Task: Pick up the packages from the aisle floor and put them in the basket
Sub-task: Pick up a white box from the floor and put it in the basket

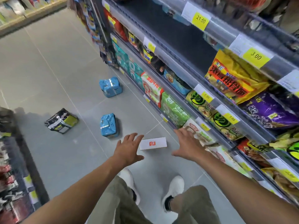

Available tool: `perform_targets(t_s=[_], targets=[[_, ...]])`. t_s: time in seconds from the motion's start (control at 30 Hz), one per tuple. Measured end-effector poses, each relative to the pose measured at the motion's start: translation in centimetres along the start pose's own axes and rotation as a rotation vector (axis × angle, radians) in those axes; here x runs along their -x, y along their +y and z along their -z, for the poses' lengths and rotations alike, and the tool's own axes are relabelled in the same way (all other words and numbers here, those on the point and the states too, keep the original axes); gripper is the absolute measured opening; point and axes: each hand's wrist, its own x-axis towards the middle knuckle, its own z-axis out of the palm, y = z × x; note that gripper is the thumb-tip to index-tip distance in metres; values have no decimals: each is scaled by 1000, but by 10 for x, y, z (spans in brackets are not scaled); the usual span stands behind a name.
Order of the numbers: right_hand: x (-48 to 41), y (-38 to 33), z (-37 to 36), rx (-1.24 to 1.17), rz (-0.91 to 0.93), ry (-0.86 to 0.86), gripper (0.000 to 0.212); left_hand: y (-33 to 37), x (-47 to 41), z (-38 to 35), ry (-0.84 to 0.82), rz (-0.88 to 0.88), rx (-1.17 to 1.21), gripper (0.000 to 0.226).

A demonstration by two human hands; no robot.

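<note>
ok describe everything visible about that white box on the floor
The white box is a long, flat carton, cardboard by the look, with a small red-orange label on its top face. It lies flat on the grey tiled floor between the left hand and right hand, both open. Whether the left hand touches it is unclear.

Four packages lie scattered on the grey tiled aisle floor (48, 70); nearest, a flat white box (153, 143) with a small red logo rests face-up, its long side running left to right; just beyond it to the left, a near blue multipack (108, 124) in crinkled plastic stands on end; farther off, a far blue multipack (110, 86) with a silver strip on top sits close to the right-hand shelving (178, 101); well to the left, a crumpled black-and-green multipack (61, 121) lies askew, apart from the rest.
</note>
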Motion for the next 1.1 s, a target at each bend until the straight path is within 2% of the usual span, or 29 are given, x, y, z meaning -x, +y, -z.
perform_targets(t_s=[0.27,0.6,0.93,1.1], targets=[[-104,15,-97,26,-28,-32,95,-46,-104,-80,-30,-49,-75,97],[-253,51,-247,108,12,-95,92,-78,-248,-232,-51,-92,-111,100],[-369,71,-369,244,20,-122,110,-93,-354,-363,-49,-44,-85,101],[-377,77,-394,230,5,-27,87,-94,-365,-377,-16,-46,-66,83]])
